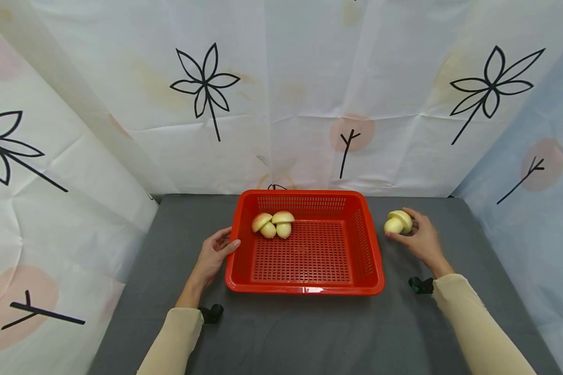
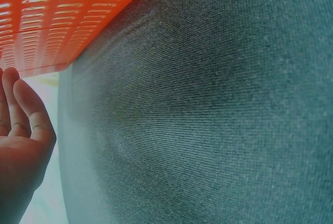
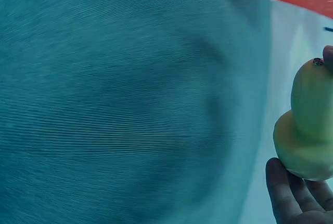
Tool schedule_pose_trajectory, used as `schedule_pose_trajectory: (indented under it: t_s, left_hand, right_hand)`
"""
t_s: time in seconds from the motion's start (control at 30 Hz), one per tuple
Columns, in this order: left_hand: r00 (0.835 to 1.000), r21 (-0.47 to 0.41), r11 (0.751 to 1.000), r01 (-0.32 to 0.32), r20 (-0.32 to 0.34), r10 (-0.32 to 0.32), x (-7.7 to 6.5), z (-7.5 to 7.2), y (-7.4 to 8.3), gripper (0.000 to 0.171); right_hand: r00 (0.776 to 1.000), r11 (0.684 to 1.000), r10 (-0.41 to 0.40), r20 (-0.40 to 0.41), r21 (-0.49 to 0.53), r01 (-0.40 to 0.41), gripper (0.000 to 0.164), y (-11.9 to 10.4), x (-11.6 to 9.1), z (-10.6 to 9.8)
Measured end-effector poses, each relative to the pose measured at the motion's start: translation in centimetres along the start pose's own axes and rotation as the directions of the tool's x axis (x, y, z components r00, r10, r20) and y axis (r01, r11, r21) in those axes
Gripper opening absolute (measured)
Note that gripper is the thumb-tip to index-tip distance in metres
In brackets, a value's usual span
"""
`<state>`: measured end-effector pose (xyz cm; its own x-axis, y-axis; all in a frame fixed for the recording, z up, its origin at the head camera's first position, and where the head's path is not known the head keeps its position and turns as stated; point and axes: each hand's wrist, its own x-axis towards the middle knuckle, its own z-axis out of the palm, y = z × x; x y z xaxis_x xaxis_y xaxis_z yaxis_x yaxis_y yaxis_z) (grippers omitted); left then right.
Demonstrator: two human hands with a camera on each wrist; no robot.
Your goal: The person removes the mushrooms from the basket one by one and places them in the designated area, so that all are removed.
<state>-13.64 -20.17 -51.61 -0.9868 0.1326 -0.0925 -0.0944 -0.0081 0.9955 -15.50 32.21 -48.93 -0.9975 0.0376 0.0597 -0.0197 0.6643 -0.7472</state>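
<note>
A red plastic basket [image 1: 305,289] with slotted walls stands on the grey table. Two toy mushrooms lie inside near its back left: a left mushroom [image 1: 262,224] leaning against a right mushroom [image 1: 283,224], both with pale stems and reddish-yellow caps. My left hand [image 1: 213,255] holds the basket's left rim, thumb over the edge and fingers against the outer wall. Right of the basket, my right hand [image 1: 419,239] grips a third mushroom [image 1: 396,223] above the table, thumb near its stem and fingers round its cap. The right wrist view shows this mushroom [image 3: 309,125] with a dark spot at its stem end.
The grey tabletop [image 1: 300,333] extends around the basket. White patterned cloth [image 1: 305,94] hangs behind and at both sides. A thin black wire loop [image 1: 277,186] shows behind the basket's back rim. Black straps with small devices sit at both wrists.
</note>
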Motion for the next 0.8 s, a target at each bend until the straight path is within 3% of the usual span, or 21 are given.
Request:
schedule_pose_trajectory:
  t_s: [0.23, 0.5, 0.8]
  left_hand:
    - [1.000, 0.000, 1.000, -0.002, -0.002, 0.002, 0.1, 0.0, 0.0, 0.053]
    - [1.000, 0.001, 1.000, -0.005, -0.001, 0.005, 0.0, 0.0, 0.0, 0.053]
    - [1.000, -0.003, 1.000, 0.013, -0.012, -0.013, 0.1, 0.1, 0.1, 0.054]
  right_hand:
    - [1.000, 0.999, 0.012, 0.014, -0.038, -0.012, 0.085, 2.1, 0.1, 1.3]
    - [1.000, 0.999, 0.030, 0.002, -0.034, -0.030, 0.087, 2.9, 0.7, 1.9]
    - [0.999, 0.998, -0.031, -0.033, -0.052, 0.029, 0.085, 3.2, 1.1, 2.2]
